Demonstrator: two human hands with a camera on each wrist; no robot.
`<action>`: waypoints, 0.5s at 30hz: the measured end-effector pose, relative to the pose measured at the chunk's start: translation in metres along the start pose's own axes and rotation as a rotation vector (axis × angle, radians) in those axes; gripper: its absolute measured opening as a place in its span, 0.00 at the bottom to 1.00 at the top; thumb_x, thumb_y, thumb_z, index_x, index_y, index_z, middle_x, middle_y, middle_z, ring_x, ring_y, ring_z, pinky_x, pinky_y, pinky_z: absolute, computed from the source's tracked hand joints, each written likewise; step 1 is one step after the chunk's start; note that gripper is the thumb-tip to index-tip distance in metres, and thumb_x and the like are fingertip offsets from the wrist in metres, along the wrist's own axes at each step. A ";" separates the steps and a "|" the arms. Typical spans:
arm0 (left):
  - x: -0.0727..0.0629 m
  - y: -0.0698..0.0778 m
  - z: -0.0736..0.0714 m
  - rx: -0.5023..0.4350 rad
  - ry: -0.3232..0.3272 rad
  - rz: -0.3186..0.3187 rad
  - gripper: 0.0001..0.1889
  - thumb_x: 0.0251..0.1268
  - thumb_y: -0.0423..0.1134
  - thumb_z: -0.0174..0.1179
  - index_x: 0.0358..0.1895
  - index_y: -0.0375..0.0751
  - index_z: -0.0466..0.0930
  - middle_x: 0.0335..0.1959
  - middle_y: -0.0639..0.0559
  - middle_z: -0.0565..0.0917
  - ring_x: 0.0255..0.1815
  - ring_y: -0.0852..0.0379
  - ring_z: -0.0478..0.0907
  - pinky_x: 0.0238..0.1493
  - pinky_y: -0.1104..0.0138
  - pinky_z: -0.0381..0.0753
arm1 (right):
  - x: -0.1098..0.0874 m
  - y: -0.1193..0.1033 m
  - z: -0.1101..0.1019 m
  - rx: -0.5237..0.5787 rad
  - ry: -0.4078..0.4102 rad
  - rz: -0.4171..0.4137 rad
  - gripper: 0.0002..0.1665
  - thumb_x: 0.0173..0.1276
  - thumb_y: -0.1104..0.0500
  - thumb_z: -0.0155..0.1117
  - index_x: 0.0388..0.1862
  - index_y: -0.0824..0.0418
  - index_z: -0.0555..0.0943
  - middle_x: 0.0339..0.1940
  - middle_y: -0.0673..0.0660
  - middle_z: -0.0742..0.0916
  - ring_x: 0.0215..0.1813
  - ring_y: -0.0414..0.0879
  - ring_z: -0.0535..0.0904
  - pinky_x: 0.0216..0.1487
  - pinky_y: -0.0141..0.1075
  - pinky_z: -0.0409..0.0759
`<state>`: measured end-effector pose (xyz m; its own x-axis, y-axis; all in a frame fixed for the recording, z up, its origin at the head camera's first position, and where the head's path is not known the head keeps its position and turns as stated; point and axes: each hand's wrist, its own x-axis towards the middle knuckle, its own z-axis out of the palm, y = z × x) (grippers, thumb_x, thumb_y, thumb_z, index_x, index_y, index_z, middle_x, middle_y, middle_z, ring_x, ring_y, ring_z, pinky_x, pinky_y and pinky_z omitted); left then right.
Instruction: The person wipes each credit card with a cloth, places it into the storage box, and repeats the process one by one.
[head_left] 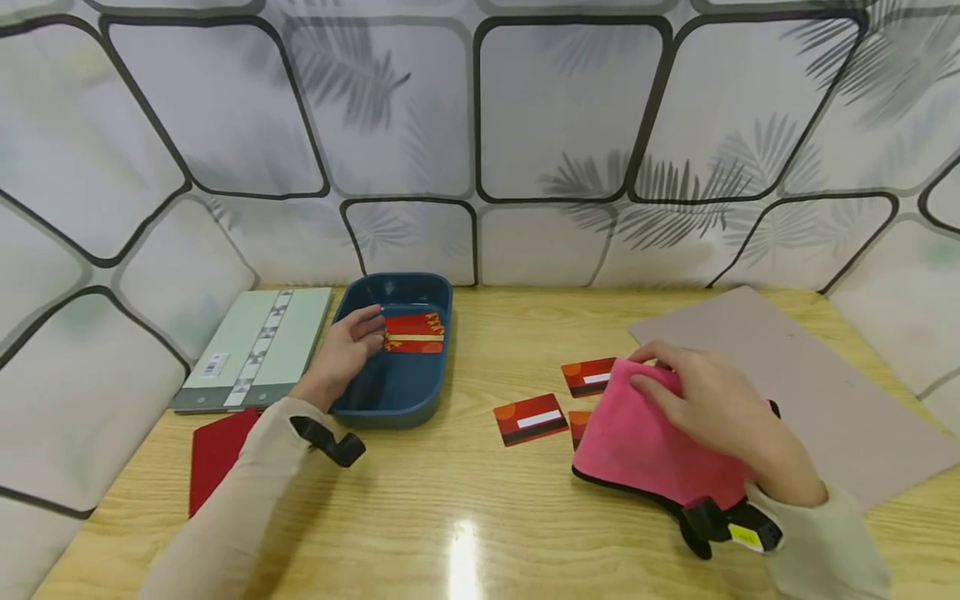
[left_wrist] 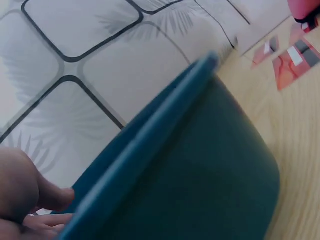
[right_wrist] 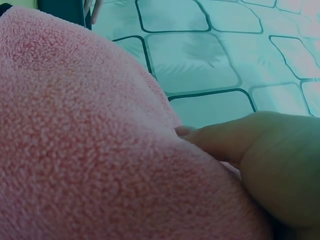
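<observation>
Handling cloth (head_left: pixel 637 450), apparently: right hand (head_left: pixel 701 404) pinching it, right side of worktop (head_left: pixel 390 517), cards (head_left: pixel 530 418) partly hidden. Left hand (head_left: pixel 348 343) at bin (head_left: pixel 397 417), near red packet (head_left: pixel 412 328), fingers relaxed. Next likely calls for lifting cloth clear.

Pink cloth (right_wrist: pixel 95 130) in right grip (right_wrist: pixel 270 162)

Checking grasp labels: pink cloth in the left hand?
No, the right hand grips the pink cloth; the left hand is at the blue bin.

Cream sleeves (head_left: pixel 247 492) meet black wrist straps (head_left: pixel 315 432) (the right one bears a yellow label (head_left: pixel 746 537)).
</observation>
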<state>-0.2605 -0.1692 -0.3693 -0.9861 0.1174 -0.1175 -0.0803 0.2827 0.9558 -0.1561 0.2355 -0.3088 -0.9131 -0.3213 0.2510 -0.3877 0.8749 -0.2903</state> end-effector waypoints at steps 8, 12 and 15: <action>-0.010 0.010 0.017 -0.116 0.037 0.125 0.27 0.74 0.25 0.42 0.74 0.34 0.53 0.74 0.37 0.59 0.74 0.43 0.57 0.71 0.52 0.62 | -0.005 0.000 -0.010 0.000 0.004 -0.018 0.13 0.61 0.57 0.70 0.45 0.54 0.81 0.22 0.45 0.78 0.27 0.42 0.68 0.30 0.35 0.65; -0.013 0.023 0.034 -0.187 0.026 0.246 0.26 0.74 0.24 0.40 0.73 0.34 0.54 0.73 0.37 0.61 0.74 0.44 0.59 0.71 0.53 0.63 | -0.006 -0.001 -0.014 0.017 0.006 -0.025 0.13 0.61 0.57 0.70 0.45 0.54 0.82 0.29 0.47 0.83 0.30 0.42 0.72 0.33 0.36 0.69; -0.015 0.035 0.053 -0.236 0.004 0.302 0.25 0.73 0.23 0.42 0.72 0.33 0.57 0.72 0.37 0.63 0.72 0.44 0.61 0.70 0.53 0.64 | -0.008 -0.001 -0.017 0.024 -0.005 -0.016 0.14 0.61 0.56 0.70 0.46 0.54 0.81 0.30 0.48 0.83 0.31 0.42 0.72 0.33 0.36 0.70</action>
<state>-0.2410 -0.1107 -0.3481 -0.9711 0.1577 0.1794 0.1830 0.0088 0.9831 -0.1458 0.2434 -0.2946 -0.9075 -0.3369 0.2507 -0.4048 0.8607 -0.3088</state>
